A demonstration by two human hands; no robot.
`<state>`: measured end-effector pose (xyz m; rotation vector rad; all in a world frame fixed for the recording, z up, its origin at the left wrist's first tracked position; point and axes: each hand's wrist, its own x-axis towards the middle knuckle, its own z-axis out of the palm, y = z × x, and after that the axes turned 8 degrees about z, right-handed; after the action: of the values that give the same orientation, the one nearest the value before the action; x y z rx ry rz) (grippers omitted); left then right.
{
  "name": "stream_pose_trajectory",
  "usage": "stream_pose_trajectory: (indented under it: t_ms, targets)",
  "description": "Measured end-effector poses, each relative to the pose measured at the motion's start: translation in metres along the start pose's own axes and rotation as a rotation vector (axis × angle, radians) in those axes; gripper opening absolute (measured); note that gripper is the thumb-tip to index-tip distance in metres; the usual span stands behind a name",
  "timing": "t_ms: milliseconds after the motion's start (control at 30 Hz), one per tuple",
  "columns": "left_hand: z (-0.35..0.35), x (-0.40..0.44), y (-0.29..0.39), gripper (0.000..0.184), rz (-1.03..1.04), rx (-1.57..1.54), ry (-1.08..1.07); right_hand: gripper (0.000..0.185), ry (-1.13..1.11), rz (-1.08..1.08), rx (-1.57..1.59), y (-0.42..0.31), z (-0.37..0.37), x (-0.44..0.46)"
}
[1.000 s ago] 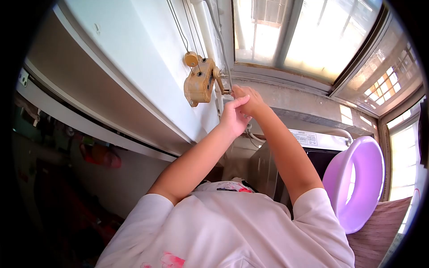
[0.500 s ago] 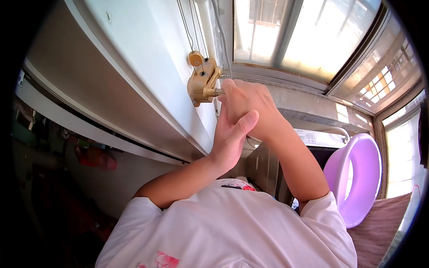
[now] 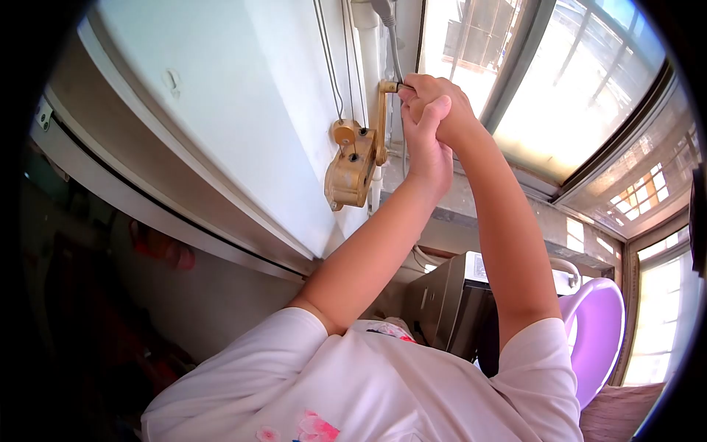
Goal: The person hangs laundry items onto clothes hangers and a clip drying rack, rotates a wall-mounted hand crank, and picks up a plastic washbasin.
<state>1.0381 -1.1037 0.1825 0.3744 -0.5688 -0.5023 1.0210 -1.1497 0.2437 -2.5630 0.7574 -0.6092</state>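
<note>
The winch (image 3: 350, 178) is mounted on the white panel (image 3: 243, 110), at 12 o'clock just off the centre of view. Its crank (image 3: 381, 121) points to 1 o'clock from the body, with the handle (image 3: 398, 87) at its tip. Right hand (image 3: 451, 110): fingers curled round the handle. Left hand (image 3: 428, 155): pressed against the right, thumb across it; fingers largely hidden, closure cannot be determined. Window (image 3: 582, 125) at 2 o'clock; purple basin (image 3: 610, 339) at 4 o'clock, near the right arm.
</note>
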Motion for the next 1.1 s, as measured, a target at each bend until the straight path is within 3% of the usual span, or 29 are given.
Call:
stream_pose_trajectory:
  t_ms: [233,300,433,467,600,833,1033,1100]
  targets:
    - [-0.058,-0.011,-0.049,0.044,-0.157,-0.005,0.247,0.019,-0.135,0.09,-0.008,0.065,0.073,0.005]
    - [-0.076,-0.031,-0.056,0.067,-0.253,-0.016,0.32,0.021,-0.187,0.119,-0.034,0.073,0.091,-0.009]
    - [-0.09,-0.076,-0.039,0.07,-0.346,0.09,0.347,0.025,-0.254,0.142,0.044,0.077,0.116,-0.055]
    - [-0.093,-0.086,-0.03,0.056,-0.384,0.138,0.297,0.027,-0.252,0.119,0.059,0.077,0.119,-0.066]
    - [-0.101,-0.121,0.005,0.061,-0.5,0.241,0.177,0.029,-0.273,0.149,0.042,0.059,0.125,-0.112]
    - [-0.1,-0.159,0.043,0.066,-0.526,0.334,-0.002,0.025,-0.338,0.159,0.032,0.027,0.11,-0.158]
    - [-0.087,-0.165,0.062,0.066,-0.516,0.35,-0.066,0.025,-0.315,0.113,0.007,0.011,0.091,-0.162]
    - [-0.078,-0.165,0.063,0.064,-0.449,0.285,-0.062,0.02,-0.244,-0.018,-0.023,0.01,0.084,-0.162]
